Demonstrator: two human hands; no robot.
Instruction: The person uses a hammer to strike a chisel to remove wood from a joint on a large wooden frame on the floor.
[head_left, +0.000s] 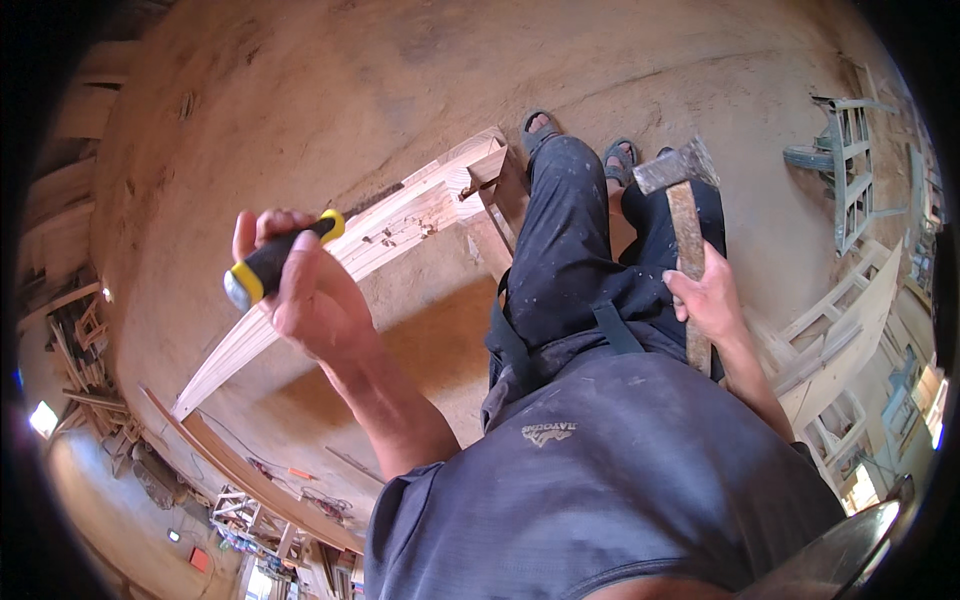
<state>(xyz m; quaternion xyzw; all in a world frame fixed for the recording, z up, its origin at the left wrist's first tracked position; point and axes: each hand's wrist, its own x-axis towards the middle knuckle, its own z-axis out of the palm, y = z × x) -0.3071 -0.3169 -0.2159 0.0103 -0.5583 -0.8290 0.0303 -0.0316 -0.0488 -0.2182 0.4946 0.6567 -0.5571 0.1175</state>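
Observation:
My left hand (318, 298), raised at left, is wrapped round the black-and-yellow handle of a chisel (272, 266). The handle's round metal cap points down-left; no blade can be made out. At right, my right hand (712, 300) grips a hatchet (684, 225) partway along its worn wooden handle. Its grey metal head is up, in front of my leg. Beyond my left hand lies a long pale timber (400, 222), with several curled wood chips (392, 235) on it. Near my legs, its end meets a crosswise wooden piece (470, 190).
A curved brown board (240, 470) lies at lower left, near cords and tools on the floor. Wood scraps (85, 375) are heaped along the left wall. On the right stand a metal frame (852, 180) with a wheel and wooden frames (835, 330).

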